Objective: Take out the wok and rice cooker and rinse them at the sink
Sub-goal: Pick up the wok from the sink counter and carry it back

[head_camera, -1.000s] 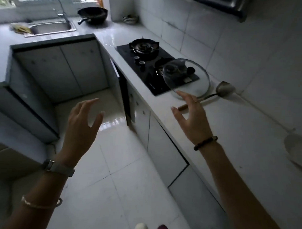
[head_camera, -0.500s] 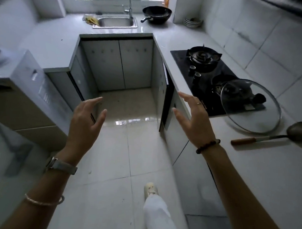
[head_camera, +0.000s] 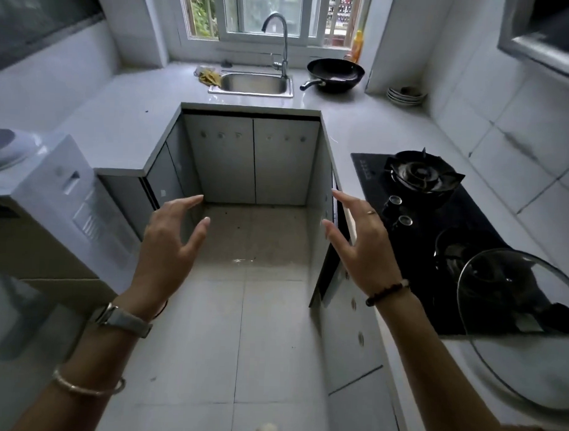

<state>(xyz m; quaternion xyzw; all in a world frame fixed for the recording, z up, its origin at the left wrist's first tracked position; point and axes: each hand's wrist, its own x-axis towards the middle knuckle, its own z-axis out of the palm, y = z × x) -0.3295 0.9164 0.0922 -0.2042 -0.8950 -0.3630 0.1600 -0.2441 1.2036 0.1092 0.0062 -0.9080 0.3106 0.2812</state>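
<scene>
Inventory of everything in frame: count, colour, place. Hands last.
wok: 1, black, counter right of sink
sink: 1, steel, under window
faucet: 1, chrome, behind sink
cloth: 1, yellow, left of sink
dish stack: 1, pale, back-right corner
bottle: 1, yellow, windowsill
hob: 1, black, right counter
glass lid: 1, clear, hob's near end
appliance: 1, white, far left
cabinet door: 1, grey, ajar below hob
left hand: 1, open, empty
right hand: 1, open, empty

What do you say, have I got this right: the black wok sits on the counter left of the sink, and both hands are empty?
Not quite. The head view shows the black wok on the counter to the right of the sink, not the left. The left hand and right hand are indeed empty, fingers spread.
</scene>
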